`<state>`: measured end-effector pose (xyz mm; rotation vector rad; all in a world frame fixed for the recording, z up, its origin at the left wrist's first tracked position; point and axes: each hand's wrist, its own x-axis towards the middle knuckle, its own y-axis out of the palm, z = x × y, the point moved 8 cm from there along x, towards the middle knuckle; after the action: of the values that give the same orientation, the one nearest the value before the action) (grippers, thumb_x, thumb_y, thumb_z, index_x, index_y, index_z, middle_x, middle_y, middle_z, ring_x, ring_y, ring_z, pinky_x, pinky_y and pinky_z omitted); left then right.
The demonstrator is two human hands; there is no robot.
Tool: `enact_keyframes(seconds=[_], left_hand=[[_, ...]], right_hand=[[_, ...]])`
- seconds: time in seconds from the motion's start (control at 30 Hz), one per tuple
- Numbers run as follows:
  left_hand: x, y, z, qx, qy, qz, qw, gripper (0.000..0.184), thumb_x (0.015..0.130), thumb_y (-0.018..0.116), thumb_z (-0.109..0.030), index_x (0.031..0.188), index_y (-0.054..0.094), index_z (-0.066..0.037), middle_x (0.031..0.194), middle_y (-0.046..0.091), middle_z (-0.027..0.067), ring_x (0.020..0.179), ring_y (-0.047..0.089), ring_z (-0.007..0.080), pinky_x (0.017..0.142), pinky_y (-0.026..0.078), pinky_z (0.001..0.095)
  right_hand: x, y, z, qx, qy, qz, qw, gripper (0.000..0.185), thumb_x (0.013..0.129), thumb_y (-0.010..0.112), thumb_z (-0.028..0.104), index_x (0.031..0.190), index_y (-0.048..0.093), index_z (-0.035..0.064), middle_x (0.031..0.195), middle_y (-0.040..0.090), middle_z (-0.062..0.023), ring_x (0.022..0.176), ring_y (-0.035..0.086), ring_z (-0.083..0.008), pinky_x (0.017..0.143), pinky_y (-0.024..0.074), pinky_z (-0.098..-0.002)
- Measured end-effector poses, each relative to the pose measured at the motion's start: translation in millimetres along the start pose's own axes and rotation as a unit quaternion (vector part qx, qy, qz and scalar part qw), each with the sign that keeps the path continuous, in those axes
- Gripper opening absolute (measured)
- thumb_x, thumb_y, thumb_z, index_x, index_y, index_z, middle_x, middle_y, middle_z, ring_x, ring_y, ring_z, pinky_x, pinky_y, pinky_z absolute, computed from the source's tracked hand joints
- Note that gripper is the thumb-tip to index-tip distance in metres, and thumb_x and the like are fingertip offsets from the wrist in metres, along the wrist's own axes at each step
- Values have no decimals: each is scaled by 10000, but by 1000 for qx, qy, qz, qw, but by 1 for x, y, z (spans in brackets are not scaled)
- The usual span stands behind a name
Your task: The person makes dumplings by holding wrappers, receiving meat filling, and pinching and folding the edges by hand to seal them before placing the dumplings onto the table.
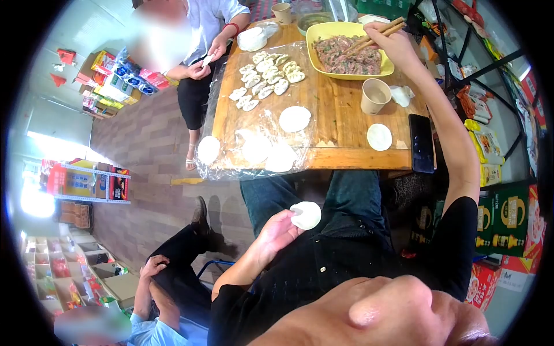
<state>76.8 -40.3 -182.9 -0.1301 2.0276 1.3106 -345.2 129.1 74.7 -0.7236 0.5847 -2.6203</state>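
Note:
My left hand (279, 231) is closed on the edge of a round white dumpling wrapper (307, 215), held above my lap. At the far right of the table my right hand (392, 44) grips a pair of wooden chopsticks (369, 39). Their tips reach into ground meat filling (337, 56) flecked with green, in a yellow bowl (378, 70). Several folded dumplings (266, 72) lie on clear plastic film left of the bowl. Nearer to me, more round wrappers (295, 119) rest on the film, and a single wrapper (379, 137) lies on bare wood.
A paper cup (375, 96) and a black phone (422, 143) are on the right of the wooden table (340, 121). Across the left corner, a person's hands (203, 66) hold a small piece of dough. Another person sits at lower left. Stocked shelves (490, 150) stand close on my right.

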Motion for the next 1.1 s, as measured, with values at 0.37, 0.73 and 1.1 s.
enact_keyframes(seconds=[0.37, 0.73, 1.1], left_hand=[[-6, 26, -5, -47, 7, 28, 998, 487, 844, 573, -89, 1292, 458, 62, 1319, 550, 171, 1236, 519, 273, 1089, 380, 392], [-1, 35, -9, -57, 7, 40, 998, 507, 850, 569, -71, 1328, 446, 44, 1353, 529, 164, 1268, 493, 295, 1106, 365, 435], [4, 43, -6, -47, 14, 29, 998, 507, 857, 567, -85, 1334, 450, 41, 1349, 534, 167, 1273, 490, 294, 1099, 370, 434]], right_hand=[[-4, 16, -23, 36, 28, 18, 999, 296, 964, 571, 216, 1129, 641, -20, 981, 663, -90, 865, 662, -134, 744, 567, -250], [-10, -1, -35, 72, 36, -11, 997, 306, 950, 599, 200, 1151, 638, -28, 1031, 664, -94, 911, 662, -133, 764, 573, -240], [-22, 23, -31, 104, 98, 33, 989, 293, 958, 586, 211, 1134, 648, -15, 1056, 661, -76, 913, 658, -126, 762, 570, -236]])
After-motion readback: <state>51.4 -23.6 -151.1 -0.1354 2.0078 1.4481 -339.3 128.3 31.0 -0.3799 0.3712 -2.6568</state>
